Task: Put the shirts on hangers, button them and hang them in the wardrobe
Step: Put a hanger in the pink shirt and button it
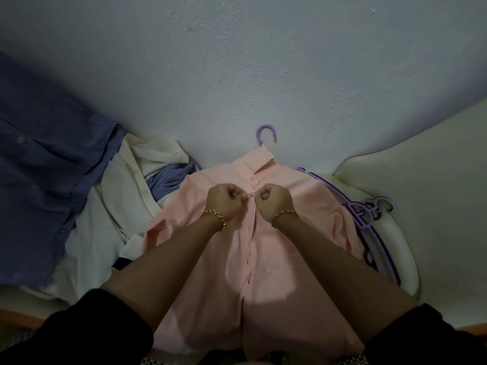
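The pink shirt is on its purple hanger, top buttoned; left hand and right hand pinch its placket; heaped shirts at left wait.

No text, label, brand or number can be read anywhere. The pink shirt and the purple hangers seem to bear no print, though the dim light may hide small marks.

We saw a rough pale wall ahead, a cream padded cushion on the right, and an orange strip low at the left
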